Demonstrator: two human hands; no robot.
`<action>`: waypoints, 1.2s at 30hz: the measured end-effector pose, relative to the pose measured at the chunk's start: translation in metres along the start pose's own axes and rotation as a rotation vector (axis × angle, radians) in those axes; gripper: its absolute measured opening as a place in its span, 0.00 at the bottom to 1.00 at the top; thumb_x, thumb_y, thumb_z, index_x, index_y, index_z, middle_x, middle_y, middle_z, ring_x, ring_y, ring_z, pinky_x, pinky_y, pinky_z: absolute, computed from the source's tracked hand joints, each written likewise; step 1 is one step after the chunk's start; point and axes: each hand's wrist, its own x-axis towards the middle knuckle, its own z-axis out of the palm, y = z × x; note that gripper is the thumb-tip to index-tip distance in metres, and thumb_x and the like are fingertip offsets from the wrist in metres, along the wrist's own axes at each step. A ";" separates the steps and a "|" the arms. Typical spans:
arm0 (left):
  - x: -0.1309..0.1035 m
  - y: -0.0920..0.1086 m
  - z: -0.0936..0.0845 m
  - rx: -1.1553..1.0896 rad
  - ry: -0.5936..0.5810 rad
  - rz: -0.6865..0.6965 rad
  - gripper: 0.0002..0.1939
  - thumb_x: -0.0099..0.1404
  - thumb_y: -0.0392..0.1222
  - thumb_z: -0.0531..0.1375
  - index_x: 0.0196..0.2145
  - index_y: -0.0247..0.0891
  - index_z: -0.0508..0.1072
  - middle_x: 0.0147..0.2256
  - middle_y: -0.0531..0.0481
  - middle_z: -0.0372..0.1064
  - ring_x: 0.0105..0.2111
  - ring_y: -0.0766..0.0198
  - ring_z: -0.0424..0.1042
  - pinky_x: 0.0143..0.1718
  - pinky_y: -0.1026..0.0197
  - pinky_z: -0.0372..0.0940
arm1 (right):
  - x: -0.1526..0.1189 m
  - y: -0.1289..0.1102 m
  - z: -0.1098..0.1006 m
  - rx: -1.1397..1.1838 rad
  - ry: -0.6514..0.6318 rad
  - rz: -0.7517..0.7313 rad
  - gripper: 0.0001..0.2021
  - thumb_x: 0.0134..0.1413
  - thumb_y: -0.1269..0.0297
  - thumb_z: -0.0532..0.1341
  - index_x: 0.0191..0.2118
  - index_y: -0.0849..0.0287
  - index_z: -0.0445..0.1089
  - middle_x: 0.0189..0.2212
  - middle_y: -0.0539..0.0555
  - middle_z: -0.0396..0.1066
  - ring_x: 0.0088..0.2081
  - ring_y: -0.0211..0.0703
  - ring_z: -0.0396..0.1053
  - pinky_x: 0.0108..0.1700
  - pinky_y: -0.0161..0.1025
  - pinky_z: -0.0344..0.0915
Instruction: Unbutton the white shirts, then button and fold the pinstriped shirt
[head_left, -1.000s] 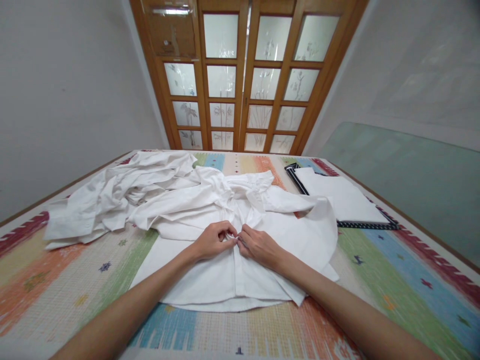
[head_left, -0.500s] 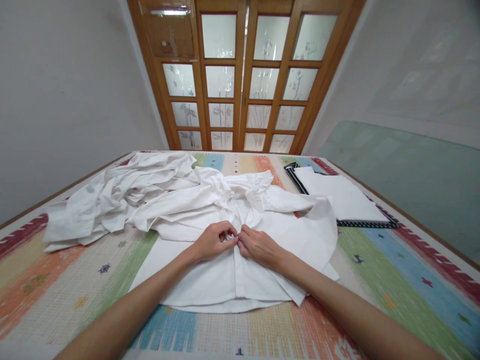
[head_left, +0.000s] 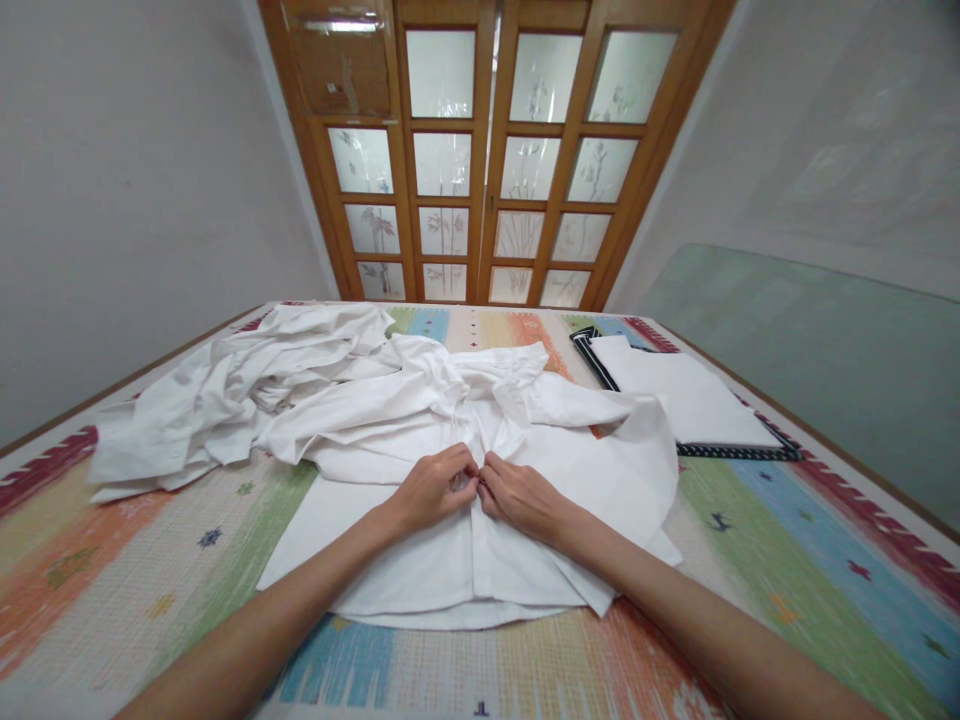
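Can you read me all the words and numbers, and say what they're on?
I can't read any words or numbers.
White shirt: no writing shows.
Brown panel on the door: marks too blurred to read.
Plant drawings: no readable letters.
Tablecloth: a small dark mark looks like a "T", probably pattern.

you have a white shirt [head_left: 472, 410] spread right in front of you on the striped tablecloth [head_left: 217, 500], its hem [head_left: 450, 612] toward you and its far end bunched into loose folds. the lower body lies fairly flat, the hem curving gently, with a pointed corner jutting out on your right. the placket [head_left: 482, 565] runs up the middle to where you pinch it. on your left a creased sleeve [head_left: 360, 400] reaches outward; on your right the cloth sweeps round in a smoother curve.
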 end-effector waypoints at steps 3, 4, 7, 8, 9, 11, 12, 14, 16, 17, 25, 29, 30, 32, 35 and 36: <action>-0.002 -0.001 0.001 0.077 -0.025 0.072 0.04 0.62 0.34 0.53 0.32 0.37 0.68 0.32 0.52 0.65 0.25 0.71 0.61 0.26 0.68 0.57 | 0.000 0.001 0.002 -0.007 -0.015 -0.005 0.05 0.59 0.72 0.51 0.33 0.61 0.63 0.28 0.52 0.62 0.25 0.37 0.62 0.22 0.34 0.54; -0.002 -0.002 0.000 0.099 -0.033 0.090 0.04 0.63 0.34 0.53 0.33 0.37 0.68 0.33 0.52 0.65 0.24 0.71 0.61 0.25 0.68 0.57 | 0.000 0.002 0.002 -0.008 -0.018 -0.008 0.05 0.59 0.72 0.51 0.32 0.60 0.63 0.28 0.52 0.62 0.25 0.37 0.62 0.22 0.34 0.54; -0.003 -0.002 -0.001 0.119 -0.060 0.115 0.05 0.64 0.35 0.52 0.35 0.38 0.68 0.34 0.51 0.66 0.25 0.71 0.62 0.26 0.68 0.58 | -0.001 0.002 0.004 -0.013 -0.016 -0.013 0.06 0.59 0.72 0.52 0.32 0.60 0.63 0.27 0.52 0.62 0.25 0.37 0.62 0.23 0.34 0.54; -0.003 -0.002 -0.002 0.108 -0.067 0.113 0.06 0.65 0.35 0.52 0.35 0.38 0.68 0.34 0.51 0.66 0.25 0.71 0.63 0.26 0.68 0.59 | -0.001 0.003 0.005 -0.018 -0.013 -0.014 0.06 0.58 0.72 0.52 0.32 0.61 0.63 0.27 0.52 0.63 0.25 0.37 0.62 0.23 0.34 0.54; -0.003 -0.002 -0.003 0.094 -0.070 0.108 0.06 0.65 0.35 0.51 0.35 0.38 0.68 0.34 0.51 0.66 0.25 0.71 0.63 0.27 0.68 0.59 | -0.001 0.003 0.004 -0.022 -0.011 -0.015 0.06 0.58 0.72 0.52 0.32 0.61 0.63 0.27 0.52 0.63 0.25 0.37 0.62 0.23 0.34 0.55; -0.003 -0.002 -0.004 0.065 -0.071 0.087 0.05 0.65 0.35 0.52 0.35 0.38 0.67 0.33 0.51 0.65 0.26 0.70 0.63 0.28 0.67 0.59 | -0.002 0.005 0.003 -0.016 -0.005 -0.016 0.06 0.58 0.71 0.52 0.32 0.61 0.64 0.28 0.52 0.63 0.25 0.37 0.62 0.24 0.34 0.55; -0.003 -0.002 -0.004 0.052 -0.065 0.072 0.04 0.65 0.35 0.52 0.35 0.38 0.67 0.33 0.51 0.65 0.26 0.70 0.63 0.28 0.67 0.59 | -0.002 0.006 0.002 -0.004 -0.001 -0.015 0.05 0.58 0.71 0.52 0.32 0.61 0.64 0.28 0.52 0.63 0.26 0.37 0.63 0.24 0.34 0.56; -0.003 -0.001 -0.003 0.030 -0.047 0.039 0.03 0.64 0.35 0.53 0.34 0.38 0.66 0.31 0.52 0.64 0.26 0.69 0.62 0.28 0.66 0.59 | -0.002 0.008 -0.001 0.029 0.008 -0.014 0.05 0.59 0.68 0.54 0.32 0.61 0.65 0.28 0.53 0.64 0.27 0.37 0.64 0.25 0.34 0.58; -0.002 -0.001 -0.002 0.007 -0.036 0.009 0.02 0.64 0.35 0.53 0.33 0.38 0.65 0.30 0.53 0.63 0.26 0.69 0.61 0.28 0.66 0.58 | -0.003 0.011 -0.003 0.055 0.010 -0.018 0.06 0.59 0.66 0.55 0.33 0.62 0.65 0.29 0.53 0.65 0.28 0.37 0.65 0.27 0.34 0.59; -0.002 -0.001 -0.001 -0.005 -0.032 -0.004 0.02 0.64 0.35 0.54 0.33 0.38 0.65 0.30 0.53 0.63 0.26 0.69 0.61 0.28 0.66 0.58 | -0.003 0.012 -0.004 0.059 0.008 -0.020 0.07 0.60 0.65 0.55 0.33 0.62 0.65 0.29 0.53 0.65 0.28 0.37 0.65 0.27 0.34 0.60; -0.002 -0.001 -0.001 -0.056 -0.040 -0.061 0.02 0.64 0.37 0.54 0.33 0.38 0.65 0.28 0.54 0.62 0.26 0.69 0.60 0.27 0.66 0.57 | -0.004 0.009 0.001 -0.065 0.009 -0.022 0.08 0.61 0.67 0.53 0.31 0.62 0.65 0.29 0.53 0.65 0.26 0.36 0.65 0.23 0.34 0.54; -0.002 0.000 -0.002 -0.047 -0.044 -0.050 0.03 0.65 0.38 0.53 0.34 0.38 0.66 0.30 0.54 0.63 0.26 0.70 0.60 0.28 0.66 0.58 | -0.004 0.007 0.000 -0.105 0.048 -0.045 0.09 0.61 0.68 0.52 0.30 0.61 0.64 0.27 0.52 0.64 0.25 0.36 0.64 0.22 0.34 0.52; -0.002 0.000 -0.002 -0.045 -0.046 -0.043 0.03 0.65 0.38 0.53 0.34 0.38 0.66 0.30 0.53 0.63 0.26 0.70 0.60 0.29 0.66 0.58 | -0.004 0.007 -0.001 -0.118 0.055 -0.051 0.09 0.61 0.68 0.52 0.30 0.61 0.64 0.27 0.52 0.64 0.24 0.36 0.63 0.22 0.34 0.51; -0.003 0.000 -0.002 -0.043 -0.047 -0.033 0.03 0.65 0.38 0.53 0.35 0.38 0.66 0.31 0.53 0.63 0.26 0.70 0.61 0.29 0.66 0.58 | -0.004 0.005 -0.002 -0.149 0.068 -0.062 0.09 0.60 0.68 0.51 0.30 0.61 0.64 0.26 0.52 0.63 0.24 0.36 0.63 0.21 0.35 0.50; -0.003 0.001 -0.002 -0.039 -0.032 -0.030 0.03 0.65 0.37 0.53 0.35 0.38 0.66 0.31 0.53 0.63 0.25 0.70 0.60 0.29 0.66 0.58 | -0.003 0.003 -0.003 -0.197 0.085 -0.063 0.08 0.59 0.70 0.51 0.29 0.61 0.64 0.26 0.51 0.63 0.22 0.36 0.61 0.20 0.36 0.47; -0.003 0.001 -0.002 -0.035 -0.027 -0.029 0.03 0.65 0.37 0.53 0.35 0.38 0.66 0.31 0.53 0.63 0.25 0.70 0.60 0.29 0.66 0.58 | -0.003 0.003 -0.003 -0.206 0.091 -0.061 0.08 0.59 0.70 0.51 0.29 0.60 0.64 0.25 0.51 0.63 0.22 0.36 0.61 0.20 0.36 0.46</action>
